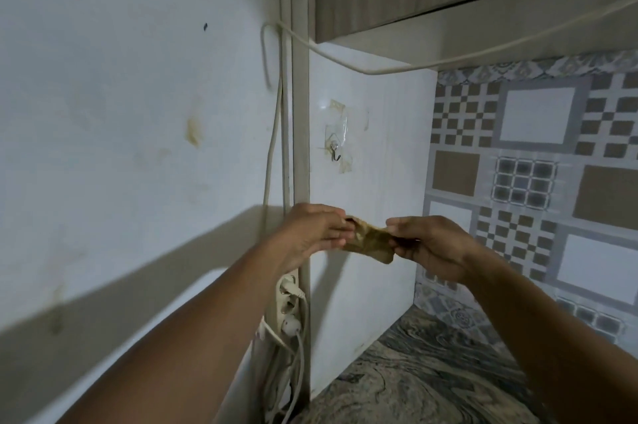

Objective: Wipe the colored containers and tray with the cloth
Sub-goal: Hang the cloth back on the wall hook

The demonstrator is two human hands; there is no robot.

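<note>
— Two hands on one cloth?
— Yes. My left hand (317,233) pinches one end of the cloth (371,239), and my right hand (429,247) pinches the other end.
— Where is it?
— Below the hook (335,151) on the wall, not touching it. It lies sideways, pulled long from hand to hand. My left hand is nearer the hook.
— How does it look?
— Small, yellow-brown, crumpled. A bit dirty, I think.
— And the containers and tray?
— I can't see them. I guess they are lower than the hook, so I must look down next.
</note>
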